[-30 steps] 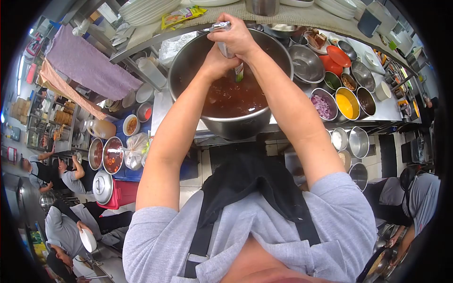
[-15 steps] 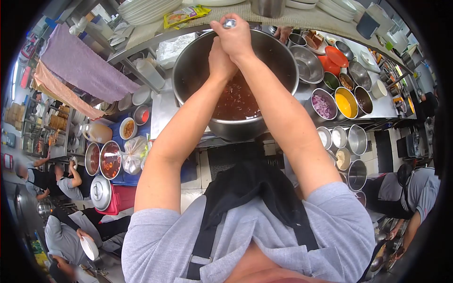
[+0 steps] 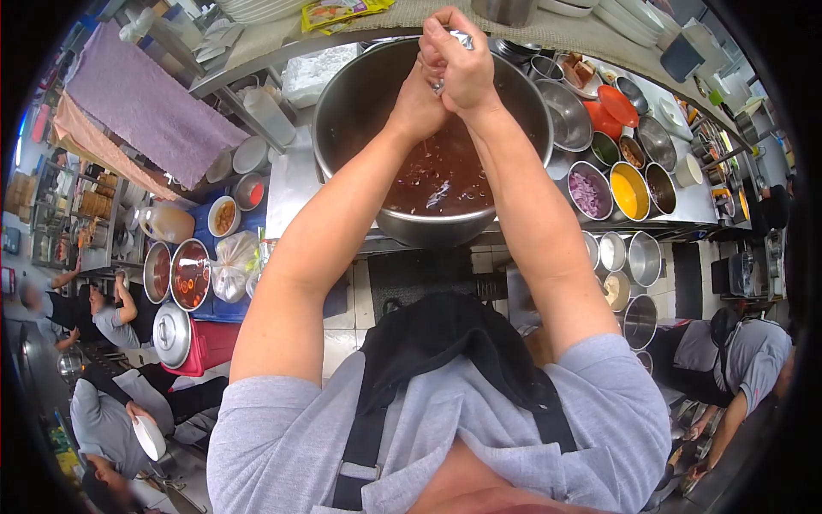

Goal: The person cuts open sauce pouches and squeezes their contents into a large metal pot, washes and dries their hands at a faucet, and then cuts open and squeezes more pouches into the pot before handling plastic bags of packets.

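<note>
Both hands are stacked on one upright metal handle [image 3: 463, 39] over the far part of a large steel pot [image 3: 522, 186]. My right hand [image 3: 467, 73] is wrapped round its upper part, with the metal tip showing above the fingers. Lower and to the left, my left hand [image 3: 418, 101] grips the same handle. Dark reddish-brown liquid [image 3: 438, 184] with small bits fills the lower part of the pot. The handle's lower end is hidden by my hands and the liquid.
Right of the pot stand an empty steel bowl [image 3: 566, 116], chopped onion [image 3: 587, 194] and yellow liquid [image 3: 629, 193] in containers. A shelf [image 3: 411, 21] crosses just beyond my hands. Co-workers [image 3: 749, 351] stand at both sides.
Both hands have moved right and toward the far side of the pot, still round the handle. The view has shifted slightly. A co-worker's hand seen beyond the pot half a second ago is gone.
</note>
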Motion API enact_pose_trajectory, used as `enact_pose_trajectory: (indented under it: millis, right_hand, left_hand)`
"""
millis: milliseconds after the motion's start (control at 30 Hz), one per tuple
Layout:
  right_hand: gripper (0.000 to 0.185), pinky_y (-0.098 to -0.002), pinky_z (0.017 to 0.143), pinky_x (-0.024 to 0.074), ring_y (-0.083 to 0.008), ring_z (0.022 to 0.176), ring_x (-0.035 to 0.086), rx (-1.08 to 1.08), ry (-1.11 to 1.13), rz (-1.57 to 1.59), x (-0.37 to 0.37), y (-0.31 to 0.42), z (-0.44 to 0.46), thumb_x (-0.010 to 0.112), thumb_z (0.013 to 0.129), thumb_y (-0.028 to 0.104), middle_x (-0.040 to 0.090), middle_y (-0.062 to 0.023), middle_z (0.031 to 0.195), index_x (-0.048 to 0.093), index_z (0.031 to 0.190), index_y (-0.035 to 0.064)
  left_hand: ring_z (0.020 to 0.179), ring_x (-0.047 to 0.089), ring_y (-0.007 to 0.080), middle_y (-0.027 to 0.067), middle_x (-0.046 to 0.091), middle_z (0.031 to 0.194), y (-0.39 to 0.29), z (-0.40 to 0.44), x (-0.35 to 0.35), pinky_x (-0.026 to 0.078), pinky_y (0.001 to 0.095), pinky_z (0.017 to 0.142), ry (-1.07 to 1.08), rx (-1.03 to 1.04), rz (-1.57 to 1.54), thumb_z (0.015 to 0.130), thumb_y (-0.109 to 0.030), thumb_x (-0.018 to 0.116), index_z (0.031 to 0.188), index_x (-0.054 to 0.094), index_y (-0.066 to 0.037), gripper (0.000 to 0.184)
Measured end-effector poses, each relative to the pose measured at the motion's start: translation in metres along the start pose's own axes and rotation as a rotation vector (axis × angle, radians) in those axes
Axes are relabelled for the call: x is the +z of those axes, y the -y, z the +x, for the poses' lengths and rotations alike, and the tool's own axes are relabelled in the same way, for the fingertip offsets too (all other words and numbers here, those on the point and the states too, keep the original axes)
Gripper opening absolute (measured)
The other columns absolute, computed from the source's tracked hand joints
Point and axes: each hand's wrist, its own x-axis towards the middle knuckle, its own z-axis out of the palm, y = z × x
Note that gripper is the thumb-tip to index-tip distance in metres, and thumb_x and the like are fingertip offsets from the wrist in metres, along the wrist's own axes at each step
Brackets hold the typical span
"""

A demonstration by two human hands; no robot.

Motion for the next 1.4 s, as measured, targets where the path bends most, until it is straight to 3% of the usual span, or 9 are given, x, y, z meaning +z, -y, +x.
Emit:
enact_pose_trajectory:
  millis: [467,567,767,867,967,1133,1233,1267,1400]
  right_hand:
    - [0.020,-0.0202,0.047,0.0302,-0.0047,0.051,0.040,-0.003,0.108,0.044,-0.005,0.007,-0.006,0.064,0.090,0.022,0.047,0.0027,0.064,0.057,0.085,0.0044]
    - [0.020,-0.0199,0.046,0.0300,-0.0045,0.050,0.040,0.024,0.095,0.063,-0.006,0.007,-0.007,0.064,0.090,0.022,0.047,0.0028,0.062,0.057,0.083,0.0046]
    - [0.017,-0.0207,0.049,0.0369,-0.0060,0.056,0.047,0.023,0.158,0.316,0.003,-0.001,0.000,0.065,0.093,0.018,0.053,0.0000,0.071,0.056,0.098,0.0046]
    - [0.042,-0.0292,0.073,0.0500,-0.0125,0.087,0.056,-0.245,-0.374,-0.062,0.026,-0.012,0.006,0.073,0.090,0.014,0.056,-0.0073,0.100,0.048,0.122,0.0038]
    - [0.048,-0.0298,0.074,0.0485,-0.0130,0.089,0.054,-0.347,-0.424,-0.465,0.036,-0.032,0.005,0.077,0.086,0.017,0.057,-0.0085,0.101,0.049,0.122,0.0029]
    - [0.018,-0.0309,0.054,0.0411,-0.0124,0.059,0.049,-0.317,-0.497,-0.354,0.018,-0.008,0.023,0.071,0.081,0.008,0.052,0.0012,0.067,0.053,0.076,0.0056]
    - [0.015,-0.0291,0.048,0.0348,-0.0100,0.051,0.044,-0.194,-0.298,-0.064,0.017,-0.007,0.015,0.067,0.082,0.007,0.050,0.0013,0.062,0.053,0.076,0.0079]
    - [0.016,-0.0261,0.042,0.0274,-0.0071,0.044,0.037,-0.185,-0.283,-0.012,0.018,-0.005,0.013,0.064,0.083,0.006,0.044,0.0029,0.056,0.050,0.075,0.0102]
    - [0.017,-0.0243,0.039,0.0250,-0.0060,0.043,0.034,-0.057,-0.113,0.134,0.011,0.005,0.000,0.063,0.084,0.006,0.040,0.0040,0.056,0.048,0.076,0.0107]
  left_hand:
    - [0.105,0.068,0.0345,0.0128,0.070,0.112,-0.003,-0.007,0.004,0.053,0.0416,0.088,-0.102,0.081,0.157,0.077,-0.014,0.074,0.116,0.062,-0.011,0.041]
    - [0.099,0.067,0.0246,0.0119,0.070,0.106,-0.010,-0.011,0.004,0.051,0.0341,0.087,-0.161,0.095,0.150,0.081,-0.012,0.071,0.113,0.062,-0.004,0.034]
    - [0.097,0.069,0.0372,0.0163,0.071,0.102,-0.019,-0.006,0.001,0.053,0.0399,0.084,-0.248,0.023,0.283,0.081,-0.020,0.076,0.116,0.053,-0.005,0.045]
    - [0.098,0.069,0.0394,0.0176,0.071,0.103,-0.031,0.002,-0.004,0.053,0.0428,0.083,-0.398,-0.311,0.462,0.082,-0.027,0.077,0.116,0.050,-0.005,0.048]
    - [0.096,0.066,0.0443,0.0201,0.068,0.099,-0.001,0.003,-0.006,0.052,0.0472,0.080,-0.351,0.012,0.359,0.080,-0.033,0.077,0.113,0.049,-0.004,0.052]
    - [0.097,0.065,0.0449,0.0221,0.068,0.099,-0.016,-0.003,-0.005,0.052,0.0457,0.080,-0.210,0.087,0.345,0.079,-0.023,0.077,0.109,0.051,-0.004,0.044]
    - [0.107,0.066,0.0319,0.0171,0.067,0.113,-0.014,0.000,-0.011,0.051,0.0389,0.089,-0.121,0.073,0.209,0.082,-0.024,0.077,0.126,0.051,-0.005,0.055]
    - [0.100,0.067,0.0428,0.0215,0.069,0.108,-0.009,0.001,-0.012,0.053,0.0418,0.082,-0.123,0.132,0.192,0.081,-0.021,0.075,0.112,0.050,-0.007,0.042]
    - [0.101,0.068,0.0400,0.0186,0.069,0.106,-0.008,-0.002,-0.008,0.053,0.0414,0.083,-0.098,0.081,0.062,0.083,-0.020,0.074,0.116,0.048,-0.007,0.044]
